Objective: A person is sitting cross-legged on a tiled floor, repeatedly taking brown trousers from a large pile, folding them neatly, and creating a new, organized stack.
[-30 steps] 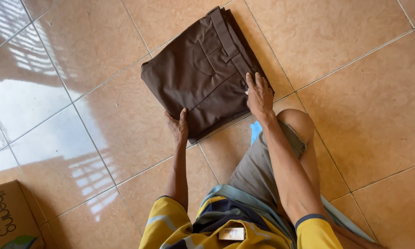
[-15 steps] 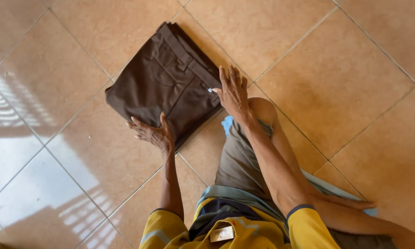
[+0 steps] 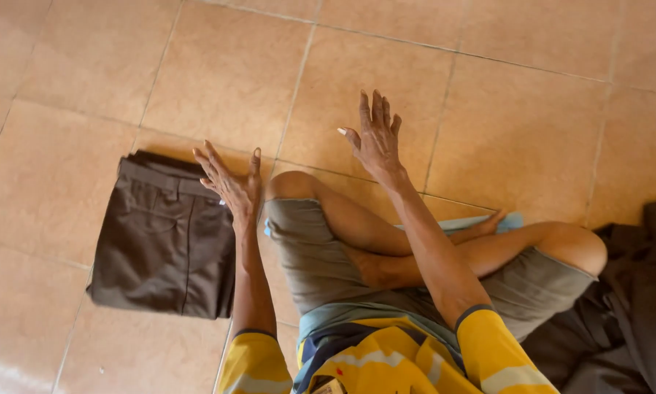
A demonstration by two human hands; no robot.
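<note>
Folded dark brown trousers (image 3: pixel 164 241) lie flat on the tiled floor at the left, beside my bent knee. My left hand (image 3: pixel 232 184) hovers at their upper right corner, fingers spread, holding nothing. My right hand (image 3: pixel 375 135) is lifted over the bare tiles in front of my crossed legs, open with fingers apart and nothing in it. I sit cross-legged in grey shorts and a yellow striped shirt.
A heap of dark brown cloth (image 3: pixel 631 306) lies on the floor at the right, by my right knee. A light blue flat item (image 3: pixel 481 220) shows under my legs. Orange-brown floor tiles (image 3: pixel 518 124) stretch ahead.
Both hands have come off the folded trousers, which now lie to my left. The view has swung right, bringing the dark cloth heap into sight.
</note>
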